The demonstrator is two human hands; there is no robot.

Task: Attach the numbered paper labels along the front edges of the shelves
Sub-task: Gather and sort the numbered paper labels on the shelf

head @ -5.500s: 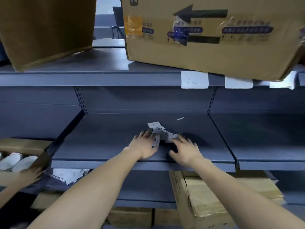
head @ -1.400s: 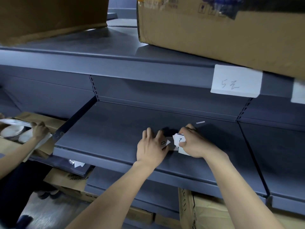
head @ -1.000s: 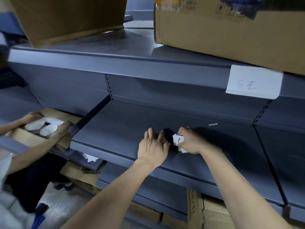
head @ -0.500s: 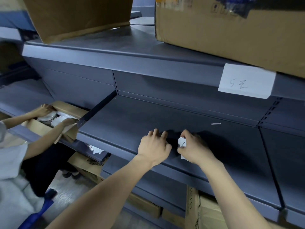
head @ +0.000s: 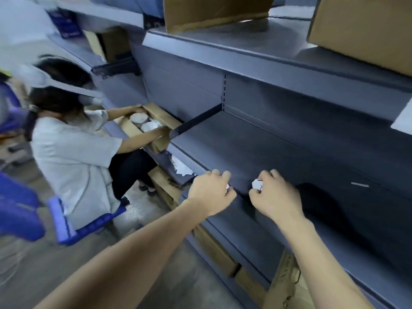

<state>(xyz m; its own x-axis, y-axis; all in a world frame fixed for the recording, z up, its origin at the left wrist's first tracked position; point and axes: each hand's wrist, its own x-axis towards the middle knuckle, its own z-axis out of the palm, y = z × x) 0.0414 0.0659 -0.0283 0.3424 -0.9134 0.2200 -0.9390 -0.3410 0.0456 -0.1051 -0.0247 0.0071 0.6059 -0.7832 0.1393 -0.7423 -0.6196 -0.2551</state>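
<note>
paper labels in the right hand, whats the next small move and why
Probably separate one label and press it onto the front edge of the shelf. The right hand grips the paper labels, the left hand pinches a white bit beside them, and both are over the shelf near its front, where I see no label.

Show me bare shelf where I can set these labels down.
Bare: the middle shelf behind the left hand and right hand, from the side bracket to the white strip. Also the top shelf between the left box and right box. Crowded: the front edge, where both hands hold labels.
</note>
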